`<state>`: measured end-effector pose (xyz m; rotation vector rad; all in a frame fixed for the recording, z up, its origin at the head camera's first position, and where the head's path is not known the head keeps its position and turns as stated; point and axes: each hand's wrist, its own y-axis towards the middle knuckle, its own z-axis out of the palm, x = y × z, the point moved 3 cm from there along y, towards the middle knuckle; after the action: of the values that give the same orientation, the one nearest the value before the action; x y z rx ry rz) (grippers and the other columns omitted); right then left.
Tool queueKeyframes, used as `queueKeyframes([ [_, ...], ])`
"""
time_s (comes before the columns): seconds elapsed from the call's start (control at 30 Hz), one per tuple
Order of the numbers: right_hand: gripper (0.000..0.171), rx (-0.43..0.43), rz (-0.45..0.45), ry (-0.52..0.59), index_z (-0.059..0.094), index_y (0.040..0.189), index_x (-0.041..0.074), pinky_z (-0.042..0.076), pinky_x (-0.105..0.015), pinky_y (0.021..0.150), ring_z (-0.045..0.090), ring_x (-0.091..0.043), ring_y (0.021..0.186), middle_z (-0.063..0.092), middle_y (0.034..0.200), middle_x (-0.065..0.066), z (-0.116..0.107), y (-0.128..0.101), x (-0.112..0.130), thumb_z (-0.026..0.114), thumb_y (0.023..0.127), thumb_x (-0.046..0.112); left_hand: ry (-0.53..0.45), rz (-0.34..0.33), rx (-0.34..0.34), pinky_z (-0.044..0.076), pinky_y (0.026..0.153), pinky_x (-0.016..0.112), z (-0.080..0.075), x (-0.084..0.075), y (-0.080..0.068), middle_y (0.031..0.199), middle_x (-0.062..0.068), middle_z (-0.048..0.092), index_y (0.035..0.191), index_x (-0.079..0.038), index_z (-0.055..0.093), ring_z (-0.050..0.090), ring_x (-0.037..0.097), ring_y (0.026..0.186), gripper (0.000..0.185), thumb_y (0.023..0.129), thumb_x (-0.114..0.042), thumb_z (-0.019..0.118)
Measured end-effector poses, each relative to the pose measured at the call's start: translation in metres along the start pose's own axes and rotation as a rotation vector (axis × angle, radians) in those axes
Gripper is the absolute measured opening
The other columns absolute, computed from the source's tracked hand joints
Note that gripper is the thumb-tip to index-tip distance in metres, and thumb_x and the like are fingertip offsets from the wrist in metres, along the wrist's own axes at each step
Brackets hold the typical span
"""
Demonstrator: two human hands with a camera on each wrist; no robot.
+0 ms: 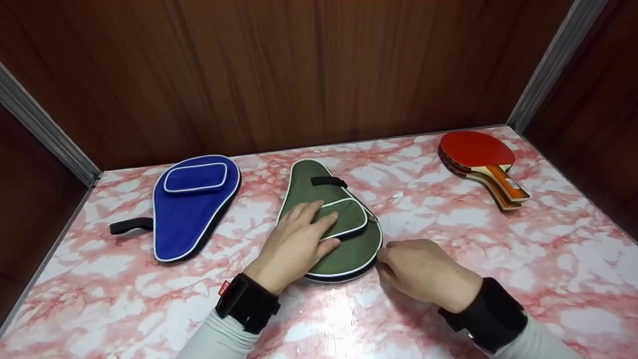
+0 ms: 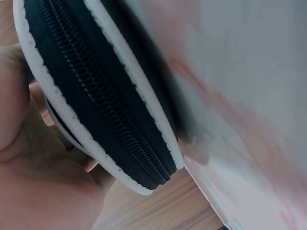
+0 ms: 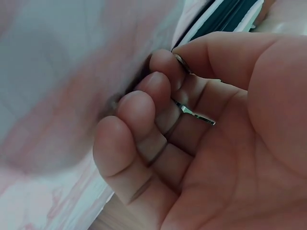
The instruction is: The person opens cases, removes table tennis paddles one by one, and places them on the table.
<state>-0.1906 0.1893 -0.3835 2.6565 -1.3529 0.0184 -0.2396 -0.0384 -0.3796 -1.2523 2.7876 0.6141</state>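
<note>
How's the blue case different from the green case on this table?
The blue case points its narrow end toward the person; the green case points its narrow end away. The blue case's strap sticks out past its edge; the green case's strap lies across it. The left hand rests on the green case; neither hand touches the blue case. Both have white trim and a pocket.

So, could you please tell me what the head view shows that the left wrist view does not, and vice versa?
Only the head view shows the blue case and the paddles. Only the left wrist view shows zipper teeth up close and the palm. Both show the green case, the left grip at it, and the marbled table.
</note>
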Motion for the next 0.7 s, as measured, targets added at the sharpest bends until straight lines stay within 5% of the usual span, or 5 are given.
queueKeyframes([
  [0.5, 0.026, -0.005, -0.062, 0.008, 0.063, 0.076, 0.022, 0.051, -0.043, 0.056, 0.066, -0.02, 0.066, 0.06, 0.071, 0.005, 0.002, -0.001, 0.021, 0.075, 0.098, 0.017, 0.04, 0.007, -0.018, 0.043, 0.118, 0.056, 0.001, 0.0, 0.0, 0.154, 0.026, 0.058, 0.147, -0.008, 0.071, 0.055, 0.045, 0.141, 0.05, 0.107, -0.039, 0.073],
  [0.7, 0.029, 0.002, 0.014, 0.006, 0.059, 0.073, 0.025, 0.051, -0.046, 0.054, 0.067, -0.019, 0.062, 0.06, 0.065, 0.006, 0.001, -0.001, 0.017, 0.074, 0.097, 0.018, 0.087, -0.033, -0.055, 0.051, 0.102, 0.055, 0.0, -0.003, 0.0, 0.155, 0.021, 0.054, 0.143, -0.011, 0.075, 0.059, 0.043, 0.127, 0.051, 0.104, -0.044, 0.076],
])
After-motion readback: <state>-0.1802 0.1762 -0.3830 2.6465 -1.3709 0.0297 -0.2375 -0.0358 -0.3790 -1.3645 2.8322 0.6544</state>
